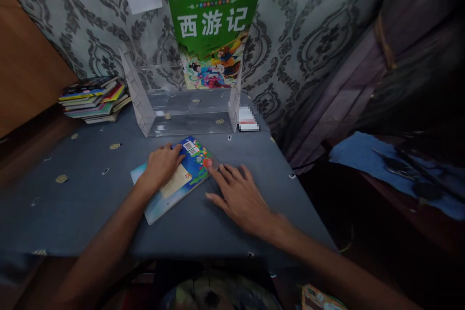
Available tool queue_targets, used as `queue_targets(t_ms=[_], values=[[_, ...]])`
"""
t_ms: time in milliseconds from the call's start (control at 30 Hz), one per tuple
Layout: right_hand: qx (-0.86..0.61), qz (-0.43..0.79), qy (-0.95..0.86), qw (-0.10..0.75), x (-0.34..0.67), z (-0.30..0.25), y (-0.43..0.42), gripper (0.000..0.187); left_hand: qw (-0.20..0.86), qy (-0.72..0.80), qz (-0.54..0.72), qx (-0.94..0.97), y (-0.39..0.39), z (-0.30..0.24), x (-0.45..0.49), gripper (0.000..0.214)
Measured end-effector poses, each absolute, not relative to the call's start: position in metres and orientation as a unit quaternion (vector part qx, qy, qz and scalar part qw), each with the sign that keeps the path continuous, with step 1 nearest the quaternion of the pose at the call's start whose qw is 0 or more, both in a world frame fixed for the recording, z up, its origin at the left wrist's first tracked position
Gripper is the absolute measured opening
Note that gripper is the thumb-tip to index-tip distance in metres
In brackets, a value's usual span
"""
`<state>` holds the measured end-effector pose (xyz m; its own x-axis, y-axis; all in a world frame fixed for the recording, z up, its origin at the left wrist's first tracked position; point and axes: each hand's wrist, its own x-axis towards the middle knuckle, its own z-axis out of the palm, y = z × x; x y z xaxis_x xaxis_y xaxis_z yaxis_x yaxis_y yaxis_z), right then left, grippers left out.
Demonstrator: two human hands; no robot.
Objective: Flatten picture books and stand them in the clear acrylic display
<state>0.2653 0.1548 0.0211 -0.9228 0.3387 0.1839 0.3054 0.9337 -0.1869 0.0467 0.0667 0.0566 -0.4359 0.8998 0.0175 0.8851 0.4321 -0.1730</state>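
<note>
A blue book [199, 178] with colourful cartoon pictures and a pale text panel lies at a slant on the cloth-covered table. My left hand [162, 163] rests on top of it with its fingers laid over the cover, partly hiding it. At the book's right edge is my right hand [240, 197], fingers spread and nothing held; one fingertip is at or very near the cover. Behind the book stands a clear acrylic rack [189, 123]. A green book [214, 24] with white Chinese characters and cartoon figures stands upright at the rack's back.
A stack of books [96, 99] sits at the table's back left, beside a brown wooden panel [29, 58]. Right of the rack lies a small white item [249, 119], partly blurred. A blue cloth [366, 155] with dark objects is at far right, beyond the table's edge.
</note>
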Motion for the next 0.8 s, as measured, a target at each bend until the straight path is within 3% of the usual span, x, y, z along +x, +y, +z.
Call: queue_targets(t_ms=[267, 400, 533, 667, 800], values=[[-0.186, 0.152, -0.968, 0.077, 0.222, 0.031, 0.208, 0.055, 0.048, -0.857, 0.124, -0.497, 0.064, 0.070, 0.053, 0.038], [-0.164, 0.192, -0.962, 0.106, 0.206, 0.024, 0.229, 0.046, 0.055, -0.861, 0.109, -0.493, 0.063, 0.066, 0.048, 0.038], [-0.161, 0.203, -0.955, 0.145, 0.202, 0.006, 0.240, 0.051, 0.073, -0.860, 0.090, -0.497, 0.061, 0.063, 0.049, 0.037], [-0.153, 0.207, -0.952, 0.165, 0.202, -0.004, 0.243, 0.058, 0.105, -0.810, 0.035, -0.576, 0.068, 0.053, 0.053, 0.030], [-0.140, 0.212, -0.951, 0.178, 0.202, -0.006, 0.245, 0.059, 0.059, -0.691, -0.075, -0.716, 0.084, 0.033, 0.051, 0.033]])
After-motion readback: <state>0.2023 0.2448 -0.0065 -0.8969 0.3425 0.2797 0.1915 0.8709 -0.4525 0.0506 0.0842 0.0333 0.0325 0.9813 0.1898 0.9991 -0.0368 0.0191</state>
